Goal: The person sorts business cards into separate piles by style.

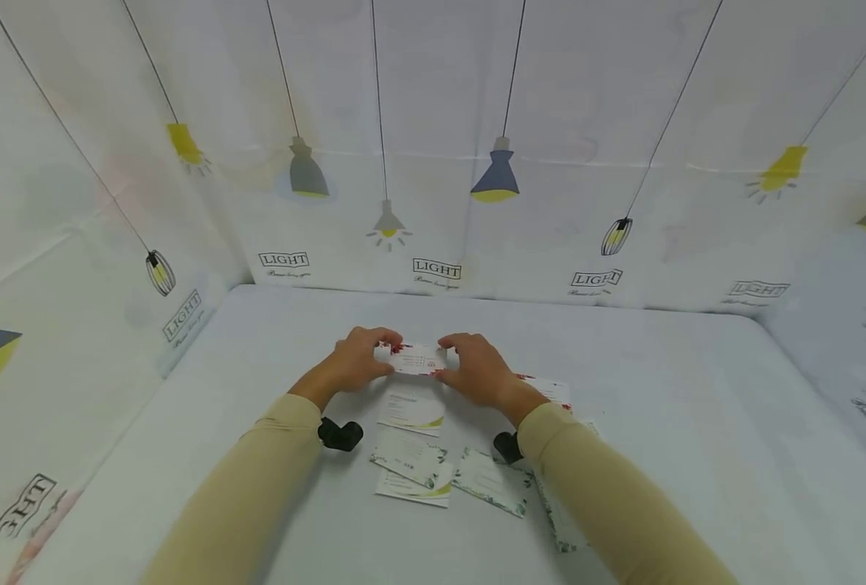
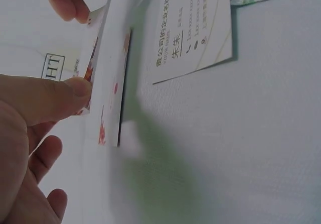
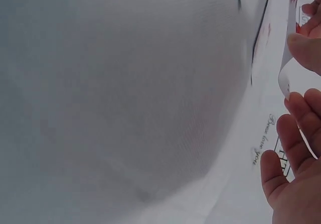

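Between my two hands is a white business card with red flower corners (image 1: 418, 359), raised off the table. My left hand (image 1: 360, 359) pinches its left end between thumb and fingers, and my right hand (image 1: 477, 371) pinches the right end. In the right wrist view the held card (image 3: 285, 76) bends in a curve near the right fingers. Just below it, in the left wrist view, a second red-flowered card (image 2: 118, 91) lies on the table. Nearer to me lies a white card with a yellow curve (image 1: 409, 413), printed with a name and contact lines.
A leaf-edged card (image 1: 409, 457) overlaps another yellow-curved card (image 1: 407, 487) on the white table (image 1: 316, 528). To their right lies a leaf-bordered card (image 1: 491, 481). A red-flowered card (image 1: 548, 392) is partly behind my right forearm. Lamp-printed cloth (image 1: 433, 106) surrounds the table.
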`<state>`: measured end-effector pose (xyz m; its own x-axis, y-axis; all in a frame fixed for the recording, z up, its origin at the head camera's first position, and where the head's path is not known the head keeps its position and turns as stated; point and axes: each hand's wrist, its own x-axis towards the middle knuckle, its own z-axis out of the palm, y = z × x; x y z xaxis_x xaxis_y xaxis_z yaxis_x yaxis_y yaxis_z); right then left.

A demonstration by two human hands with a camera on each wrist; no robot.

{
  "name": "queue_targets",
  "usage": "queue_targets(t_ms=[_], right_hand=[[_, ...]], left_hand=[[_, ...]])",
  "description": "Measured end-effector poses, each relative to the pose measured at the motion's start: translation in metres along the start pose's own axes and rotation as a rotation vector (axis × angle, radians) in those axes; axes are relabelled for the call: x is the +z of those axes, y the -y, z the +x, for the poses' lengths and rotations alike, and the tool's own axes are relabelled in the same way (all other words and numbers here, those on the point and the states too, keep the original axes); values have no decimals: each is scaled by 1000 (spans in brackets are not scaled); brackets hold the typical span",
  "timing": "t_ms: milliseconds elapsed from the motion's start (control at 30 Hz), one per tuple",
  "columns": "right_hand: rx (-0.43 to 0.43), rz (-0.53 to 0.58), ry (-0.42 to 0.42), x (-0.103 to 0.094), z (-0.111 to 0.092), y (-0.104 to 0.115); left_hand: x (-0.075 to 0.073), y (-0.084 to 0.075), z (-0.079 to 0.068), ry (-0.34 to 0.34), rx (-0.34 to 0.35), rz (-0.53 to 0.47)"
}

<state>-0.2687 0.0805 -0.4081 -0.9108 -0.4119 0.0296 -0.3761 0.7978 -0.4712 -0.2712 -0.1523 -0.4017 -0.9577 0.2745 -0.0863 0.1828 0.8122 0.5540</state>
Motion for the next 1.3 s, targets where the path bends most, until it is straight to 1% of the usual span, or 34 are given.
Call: queue_targets(t_ms=[167,333,467,633,733,900,1100,1300], right_hand=[[40,2,5,4,9,-1],[82,-2,19,9,20,1],[110,-10,36,13,28,3],[123,-10,52,17,34,6],[127,10,67,20,36,8],[136,2,82,25,40,8],[133,-16,82,25,40,8],[169,-3,93,26,39,8]], left_hand=[[1,3,11,26,-20,46],[-3,7,21,23,-21,119],[-3,11,25,31,-53,118],[-2,17,28,33,-76,109],[0,21,29,32,-88,109],[4,27,31,38,-86,126],[5,27,32,40,-97,132],[7,27,30,44,-112,105]])
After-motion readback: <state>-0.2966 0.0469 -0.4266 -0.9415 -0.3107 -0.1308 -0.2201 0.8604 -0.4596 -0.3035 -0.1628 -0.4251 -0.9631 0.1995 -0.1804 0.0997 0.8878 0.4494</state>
